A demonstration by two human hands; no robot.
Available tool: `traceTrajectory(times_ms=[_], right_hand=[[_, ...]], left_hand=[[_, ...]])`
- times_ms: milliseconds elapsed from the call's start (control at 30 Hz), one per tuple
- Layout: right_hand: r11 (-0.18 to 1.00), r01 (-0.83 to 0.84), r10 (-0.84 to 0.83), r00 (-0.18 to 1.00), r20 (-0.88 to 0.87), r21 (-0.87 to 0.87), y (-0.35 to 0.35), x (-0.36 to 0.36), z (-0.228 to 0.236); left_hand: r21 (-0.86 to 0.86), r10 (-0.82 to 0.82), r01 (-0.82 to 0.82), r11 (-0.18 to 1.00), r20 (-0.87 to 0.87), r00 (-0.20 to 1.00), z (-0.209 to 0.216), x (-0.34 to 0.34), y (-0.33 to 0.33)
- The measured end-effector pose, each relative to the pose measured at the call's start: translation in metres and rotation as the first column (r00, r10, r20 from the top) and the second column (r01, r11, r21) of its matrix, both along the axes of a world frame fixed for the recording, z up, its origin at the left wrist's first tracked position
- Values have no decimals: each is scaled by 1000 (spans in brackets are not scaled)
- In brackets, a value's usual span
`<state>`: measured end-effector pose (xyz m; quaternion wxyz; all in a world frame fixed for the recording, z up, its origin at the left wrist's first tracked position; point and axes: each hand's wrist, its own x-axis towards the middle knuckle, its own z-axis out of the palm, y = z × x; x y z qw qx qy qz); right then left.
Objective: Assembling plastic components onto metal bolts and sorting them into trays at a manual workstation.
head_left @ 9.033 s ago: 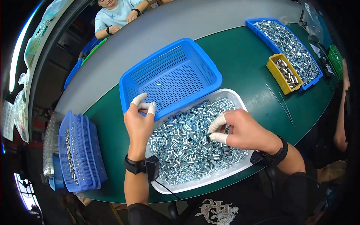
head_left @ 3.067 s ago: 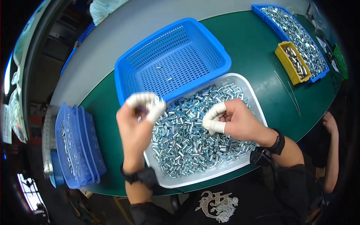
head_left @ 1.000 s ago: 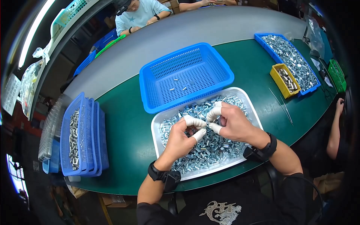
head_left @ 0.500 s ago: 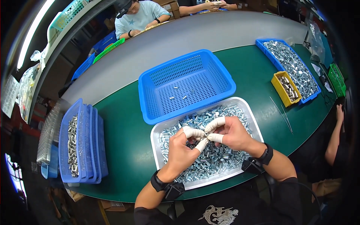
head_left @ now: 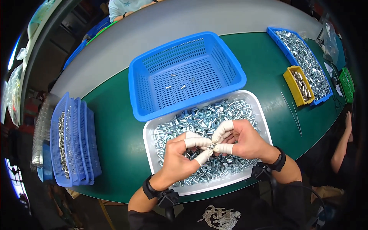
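Over the white tray (head_left: pixel 148 149) full of small silvery metal cylinders (head_left: pixel 203 122), my two hands meet fingertip to fingertip. White finger covers wrap the thumbs and fingers that pinch. My left hand (head_left: pixel 183 152) and my right hand (head_left: pixel 243 142) both close on a tiny shiny metal cylinder (head_left: pixel 212 146). The fingertips hide most of it, so I cannot see whether it is one piece or two. Just beyond the tray, a blue perforated basket (head_left: pixel 205 78) has 3 small metal pieces (head_left: pixel 173 75) lying on its floor.
Stacked blue baskets (head_left: pixel 82 143) with metal parts stand at the left. At the right are a yellow bin (head_left: pixel 290 85) of metal pieces, a long blue tray (head_left: pixel 283 46) of shiny parts and tweezers (head_left: pixel 294 115). A person (head_left: pixel 124 8) sits beyond the grey divider (head_left: pixel 172 25).
My view has tilted downward, so less of the people across the divider shows. Both hands stay together over the tray, their fingertips still pinched on the small metal piece.
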<state>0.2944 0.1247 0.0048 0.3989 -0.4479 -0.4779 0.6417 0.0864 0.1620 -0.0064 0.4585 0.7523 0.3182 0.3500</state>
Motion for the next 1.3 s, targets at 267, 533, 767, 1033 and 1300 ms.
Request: traceTrajectory(times_ms=[267,533,767,1033,1300], right_hand=[[942,-335,322,918,233,15,1,20,6],[866,-496,426,799,424,66,2,23,-1],[822,-555,452,770,450,125,0,22,-3],[785,-609,494,726,479,112,-1,23,-2],[762,-641,528,698,484,91,-2,23,-4]], left_hand=[[-64,-290,288,955,-20,957,0,0,-2],[-93,-398,390,916,-83,914,1,2,-5],[-97,-434,427,899,-73,898,1,2,-10],[-73,-482,477,876,-76,873,0,3,-9],[-76,-509,505,860,-60,859,0,4,-7]])
